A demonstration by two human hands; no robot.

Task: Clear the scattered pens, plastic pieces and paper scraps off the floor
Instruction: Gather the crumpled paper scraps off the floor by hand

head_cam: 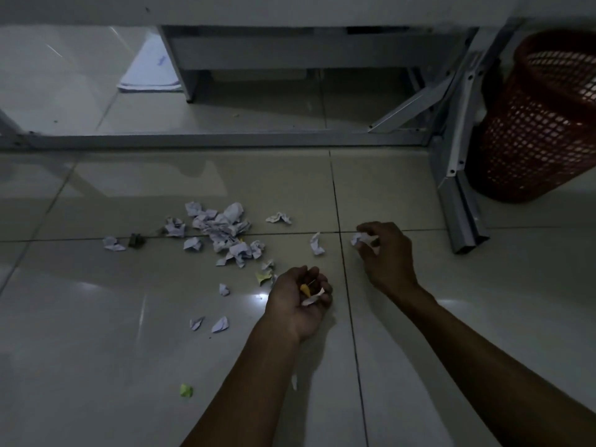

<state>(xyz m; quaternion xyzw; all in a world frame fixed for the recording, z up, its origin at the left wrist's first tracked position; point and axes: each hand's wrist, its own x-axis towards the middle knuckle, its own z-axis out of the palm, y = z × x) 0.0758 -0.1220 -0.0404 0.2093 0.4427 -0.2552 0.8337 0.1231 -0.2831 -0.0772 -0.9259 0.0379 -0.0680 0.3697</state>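
Several crumpled white paper scraps (222,228) lie in a loose heap on the pale tiled floor, left of centre. One white scrap (317,243) lies alone between the heap and my right hand. My left hand (298,298) rests palm up on the floor, cupped around a small yellow piece and white scraps (309,293). My right hand (385,253) pinches a crumpled white paper ball (360,237) at floor level. A small dark object (136,240) sits at the heap's left. A yellow-green scrap (186,390) lies near the bottom left.
A red mesh waste basket (541,124) stands at the far right behind a grey metal desk leg (461,214). The desk's frame bar (225,138) runs across the floor beyond the scraps. A sheet of white paper (150,72) lies under the desk.
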